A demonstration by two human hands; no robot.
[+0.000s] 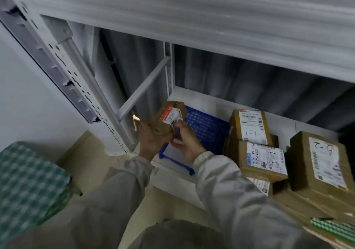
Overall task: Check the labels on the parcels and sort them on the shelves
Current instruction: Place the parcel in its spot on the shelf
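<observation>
A small brown cardboard parcel (169, 117) with a white and red label on top is held over the left end of the low white shelf (211, 102). My left hand (153, 139) grips it from below and on the left. My right hand (186, 139) holds its right near corner, thumb on the label's edge. Under the parcel a blue perforated plastic tray (207, 129) lies on the shelf. Three labelled brown parcels are stacked to the right: one at the back (251, 125), one in front of it (263, 158), a larger one at far right (324, 164).
The white slotted upright (90, 95) of the rack stands just left of my hands, with a diagonal brace (144, 87) behind the parcel. An upper shelf board (192, 27) overhangs. A green checked bag (28, 183) sits on the floor at left. More cardboard lies at bottom right (307, 206).
</observation>
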